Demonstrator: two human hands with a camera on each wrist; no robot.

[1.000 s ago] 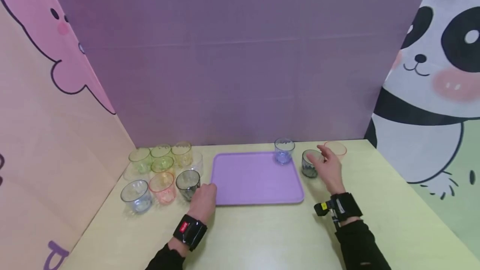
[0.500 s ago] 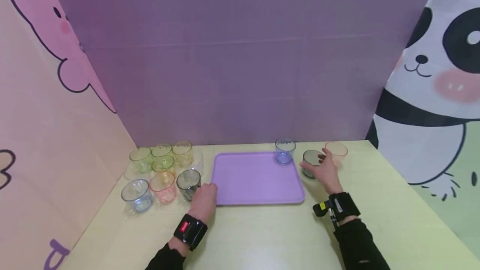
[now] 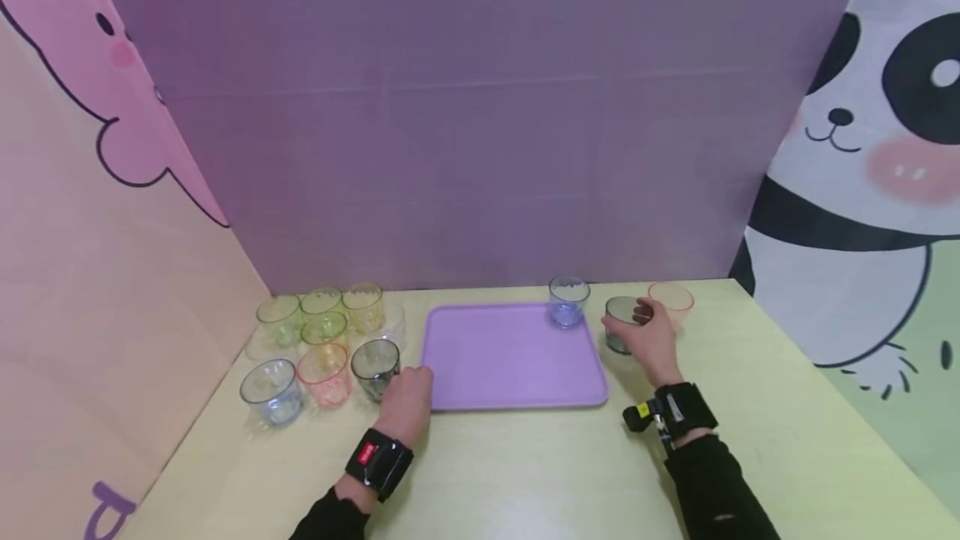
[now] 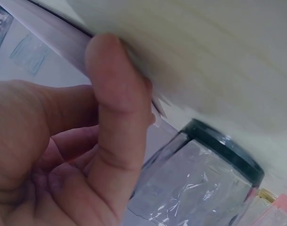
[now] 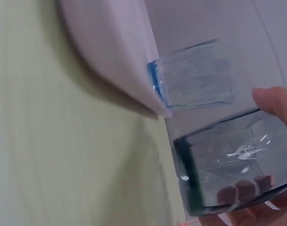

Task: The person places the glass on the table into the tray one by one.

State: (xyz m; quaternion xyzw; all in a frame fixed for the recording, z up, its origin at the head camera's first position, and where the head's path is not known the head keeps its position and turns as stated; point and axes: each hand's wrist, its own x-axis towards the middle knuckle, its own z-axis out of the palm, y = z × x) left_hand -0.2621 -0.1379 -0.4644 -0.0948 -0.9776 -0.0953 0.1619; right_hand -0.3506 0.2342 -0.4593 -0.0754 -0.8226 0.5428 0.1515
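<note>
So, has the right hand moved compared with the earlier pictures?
Yes. The right hand moved left toward the purple tray and now holds the dark glass.

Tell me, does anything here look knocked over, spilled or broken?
Nothing stands out. The glasses left of the purple tray all stand upright, as does the blue glass on its far corner. The right hand grips a dark glass upright beside the tray; no spill or crack shows.

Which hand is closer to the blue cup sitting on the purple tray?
The right hand. It grips a dark cup right beside the blue cup. The left hand rests at the purple tray's opposite near corner, farther away.
</note>
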